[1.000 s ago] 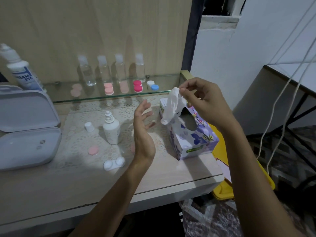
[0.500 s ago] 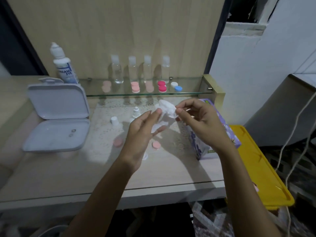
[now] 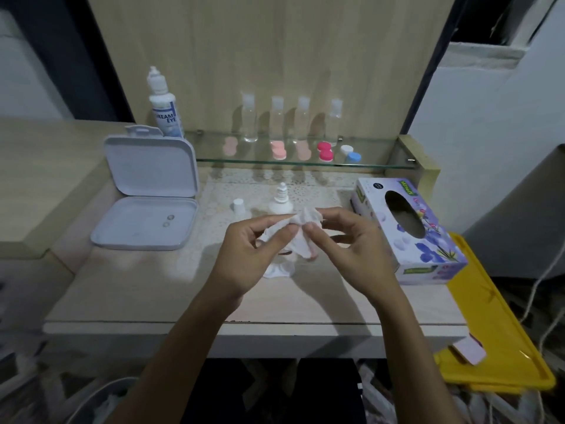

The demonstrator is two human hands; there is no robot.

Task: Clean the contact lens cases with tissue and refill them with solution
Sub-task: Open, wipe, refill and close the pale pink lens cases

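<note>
Both hands hold a crumpled white tissue (image 3: pixel 301 228) above the middle of the table. My left hand (image 3: pixel 253 252) pinches its left part and my right hand (image 3: pixel 351 246) pinches its right part. Below them a white lens case (image 3: pixel 276 270) lies on the table, partly hidden. A small white solution bottle (image 3: pixel 280 201) stands uncapped behind the hands, its cap (image 3: pixel 238 206) beside it. The purple tissue box (image 3: pixel 406 231) sits at the right. Pink, red and white-blue lens cases (image 3: pixel 324 151) line the glass shelf (image 3: pixel 376 165).
An open white plastic case (image 3: pixel 149 191) lies at the left, a large solution bottle (image 3: pixel 163 108) behind it. Several clear small bottles (image 3: pixel 276 117) stand on the shelf. A yellow tray (image 3: pixel 501 332) sits off the table's right edge, with cords hanging nearby.
My right hand pulled the tissue out of the box and carried it left. My left hand closed on it, so both hands now pinch it over the table's middle.
</note>
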